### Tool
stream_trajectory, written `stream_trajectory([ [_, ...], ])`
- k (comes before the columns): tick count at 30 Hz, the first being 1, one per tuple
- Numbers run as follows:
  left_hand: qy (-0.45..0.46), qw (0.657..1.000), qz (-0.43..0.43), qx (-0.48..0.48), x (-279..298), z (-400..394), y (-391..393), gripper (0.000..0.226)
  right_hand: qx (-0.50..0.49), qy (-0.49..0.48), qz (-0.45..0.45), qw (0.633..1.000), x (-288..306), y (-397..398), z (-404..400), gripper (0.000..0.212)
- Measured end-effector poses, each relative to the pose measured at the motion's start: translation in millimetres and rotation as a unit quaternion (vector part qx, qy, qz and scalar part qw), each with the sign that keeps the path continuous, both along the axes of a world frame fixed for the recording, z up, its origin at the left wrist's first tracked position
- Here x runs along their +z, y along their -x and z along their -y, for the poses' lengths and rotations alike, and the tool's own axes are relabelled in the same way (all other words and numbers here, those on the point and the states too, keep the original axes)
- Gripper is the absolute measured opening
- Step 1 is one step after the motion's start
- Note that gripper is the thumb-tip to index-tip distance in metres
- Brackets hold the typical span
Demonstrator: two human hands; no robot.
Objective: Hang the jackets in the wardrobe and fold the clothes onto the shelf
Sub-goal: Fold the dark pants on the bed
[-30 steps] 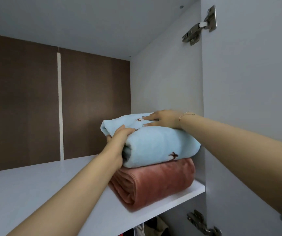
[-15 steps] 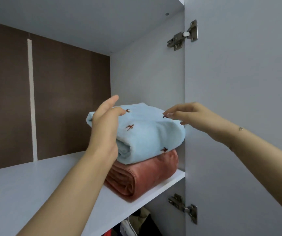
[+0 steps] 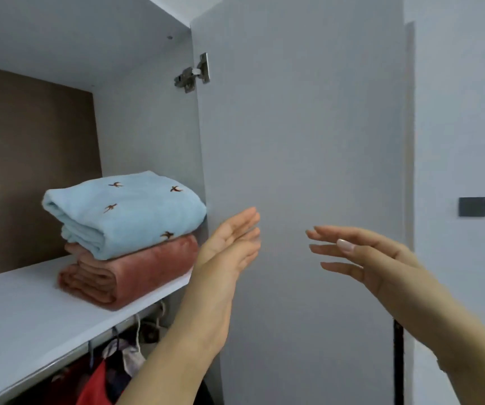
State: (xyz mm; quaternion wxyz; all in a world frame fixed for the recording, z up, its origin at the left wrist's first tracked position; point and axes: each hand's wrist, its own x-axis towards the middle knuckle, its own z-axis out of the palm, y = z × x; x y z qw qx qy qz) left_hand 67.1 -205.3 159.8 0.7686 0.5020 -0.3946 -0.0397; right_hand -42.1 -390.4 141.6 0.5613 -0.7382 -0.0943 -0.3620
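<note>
A folded light-blue garment (image 3: 124,211) with small brown bird prints lies on top of a folded pink garment (image 3: 127,273). Both sit at the right end of the white wardrobe shelf (image 3: 16,320). My left hand (image 3: 229,244) is in the air to the right of the stack, fingers straight, touching nothing. My right hand (image 3: 361,255) hovers further right in front of the open door, fingers spread and empty. Below the shelf, hung clothes (image 3: 98,378), one of them red, show on hangers.
The open white wardrobe door (image 3: 299,171) stands right behind both hands, with a metal hinge (image 3: 193,73) at its top. A dark wall switch (image 3: 472,206) is on the wall at the right. The wardrobe's back panel (image 3: 30,159) is brown.
Both hands have let go of the light-blue garment and drawn back to the right, out of the wardrobe. The view has swung right, so the stack now sits at the left.
</note>
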Motion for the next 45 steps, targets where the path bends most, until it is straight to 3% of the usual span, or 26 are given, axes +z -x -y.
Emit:
stream_trajectory([
  [10, -0.052, 0.975, -0.026, -0.214, -67.5, 131.0, 206.9, 0.037, -0.191, -0.055, -0.04, 0.979, -59.8, 272.2, 81.7, 0.041],
  [15, -0.095, 0.944, -0.066, -0.308, -115.1, 197.0, 335.8, 0.034, -0.309, -0.104, -0.064, 0.943, -112.7, 416.4, 101.0, 0.03],
  [19, -0.157, 0.896, -0.074, -0.409, -156.6, 244.0, 438.9, 0.035, -0.407, -0.157, -0.082, 0.896, -159.9, 526.7, 106.9, 0.03],
  [25, -0.276, 0.794, -0.075, -0.537, -238.2, 306.1, 568.0, 0.036, -0.564, -0.268, -0.079, 0.777, -240.9, 670.2, 95.5, 0.026],
  [32, -0.385, 0.654, -0.045, -0.65, -331.1, 400.2, 705.6, 0.033, -0.668, -0.392, -0.077, 0.627, -326.1, 781.3, 118.0, 0.026],
  [38, -0.501, 0.535, -0.036, -0.679, -421.1, 492.0, 812.2, 0.028, -0.729, -0.501, -0.037, 0.466, -393.3, 847.8, 160.0, 0.027],
  [41, -0.54, 0.472, 0.01, -0.697, -467.1, 523.8, 867.6, 0.028, -0.746, -0.522, -0.025, 0.414, -422.0, 883.8, 178.6, 0.027],
  [45, -0.557, 0.436, 0.089, -0.702, -526.7, 546.9, 929.2, 0.028, -0.752, -0.55, 0.007, 0.364, -464.0, 919.7, 190.0, 0.026],
])
